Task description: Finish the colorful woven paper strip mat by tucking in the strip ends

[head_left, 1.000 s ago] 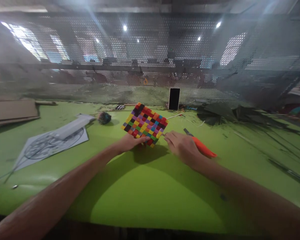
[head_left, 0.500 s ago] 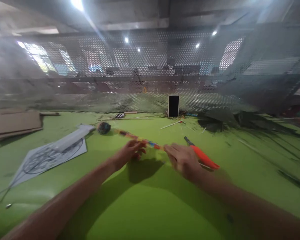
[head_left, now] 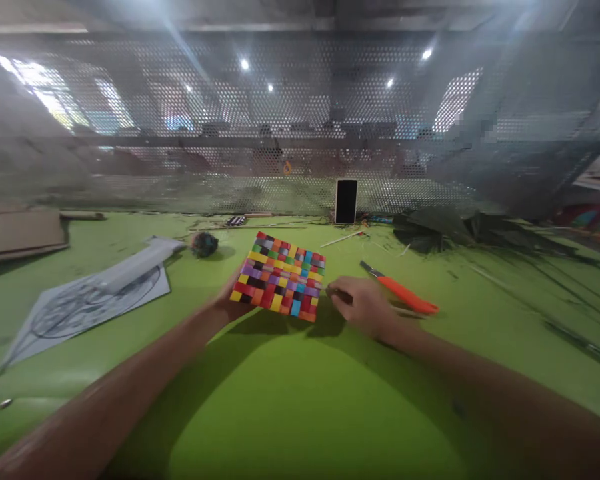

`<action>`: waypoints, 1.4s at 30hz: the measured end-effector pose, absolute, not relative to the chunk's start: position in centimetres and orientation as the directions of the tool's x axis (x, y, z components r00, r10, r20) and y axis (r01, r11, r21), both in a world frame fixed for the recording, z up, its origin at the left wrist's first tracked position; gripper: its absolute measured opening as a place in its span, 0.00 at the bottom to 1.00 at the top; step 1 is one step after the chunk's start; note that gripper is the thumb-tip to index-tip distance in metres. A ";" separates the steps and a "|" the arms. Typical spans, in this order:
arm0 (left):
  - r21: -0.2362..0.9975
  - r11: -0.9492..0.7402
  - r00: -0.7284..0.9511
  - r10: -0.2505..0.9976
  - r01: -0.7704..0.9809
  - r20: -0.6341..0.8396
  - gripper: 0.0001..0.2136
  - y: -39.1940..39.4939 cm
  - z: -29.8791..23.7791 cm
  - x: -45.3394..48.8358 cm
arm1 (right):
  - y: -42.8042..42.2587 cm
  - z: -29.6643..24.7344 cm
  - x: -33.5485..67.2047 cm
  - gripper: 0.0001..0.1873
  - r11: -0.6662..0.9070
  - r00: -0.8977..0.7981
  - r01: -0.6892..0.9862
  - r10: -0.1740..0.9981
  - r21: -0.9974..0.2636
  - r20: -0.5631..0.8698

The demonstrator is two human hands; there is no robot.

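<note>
A woven square (head_left: 280, 277) of many-coloured checkered strips is tilted up so that its patterned face shows. My left hand (head_left: 227, 300) holds it at the left edge; most of the fingers are hidden behind it. Just off the right edge of the square, my right hand (head_left: 360, 303) has its fingers curled together. What is between those fingertips, if anything, is too small to make out. An orange-handled knife (head_left: 407, 295) lies on the table just beyond my right hand.
On the green table (head_left: 300, 413), a paper sheet with a drawing (head_left: 145, 290) lies left under a whitish roll (head_left: 137, 263). Behind are a dark ball (head_left: 203, 245) and an upright phone-like device (head_left: 346, 201). Cardboard (head_left: 20, 233) is far left; dark leafy strips (head_left: 430, 230) lie right. A perforated screen (head_left: 300, 147) rises behind.
The woven piece has turned from nearly edge-on to showing its broad face. My left hand has shifted left and behind it. My right hand has come off its edge.
</note>
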State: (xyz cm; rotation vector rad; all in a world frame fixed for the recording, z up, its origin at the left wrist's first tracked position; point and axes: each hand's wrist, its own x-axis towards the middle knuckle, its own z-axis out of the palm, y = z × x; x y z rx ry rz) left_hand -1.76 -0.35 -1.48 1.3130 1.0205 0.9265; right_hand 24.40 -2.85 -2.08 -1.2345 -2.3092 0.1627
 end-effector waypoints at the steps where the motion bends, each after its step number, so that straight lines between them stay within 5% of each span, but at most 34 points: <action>1: 0.994 0.098 0.281 0.956 -0.051 -0.080 0.29 -0.4 -1.0 -1.7 | -2.9 -2.1 24.3 0.10 0.559 -0.450 0.765 0.820 -0.321 0.354; 6: 0.918 0.317 0.231 0.937 -0.239 -0.263 0.33 -0.8 -0.2 -1.9 | -2.9 -2.1 24.2 0.10 0.494 -0.435 0.825 0.865 -0.274 0.249; 12: 0.906 0.420 0.377 0.848 -0.050 -0.372 0.22 -0.8 -0.9 -3.0 | -3.0 -2.0 24.1 0.12 0.435 -0.392 0.870 0.896 -0.231 0.210; 29: 0.973 0.226 0.667 0.720 0.033 -0.190 0.21 1.0 -1.4 -4.7 | -3.2 -2.3 24.1 0.10 0.449 -0.412 0.880 0.884 -0.155 0.221; 37: 0.988 0.112 0.584 0.797 0.108 -0.154 0.29 2.1 -1.2 -5.2 | -3.7 -2.2 23.5 0.13 0.501 -0.480 0.866 0.837 -0.015 0.262; 42: 0.987 -0.146 0.315 0.942 0.066 0.118 0.30 3.4 -1.2 -5.3 | -3.2 -2.8 23.9 0.24 0.586 -0.540 0.810 0.730 0.023 0.419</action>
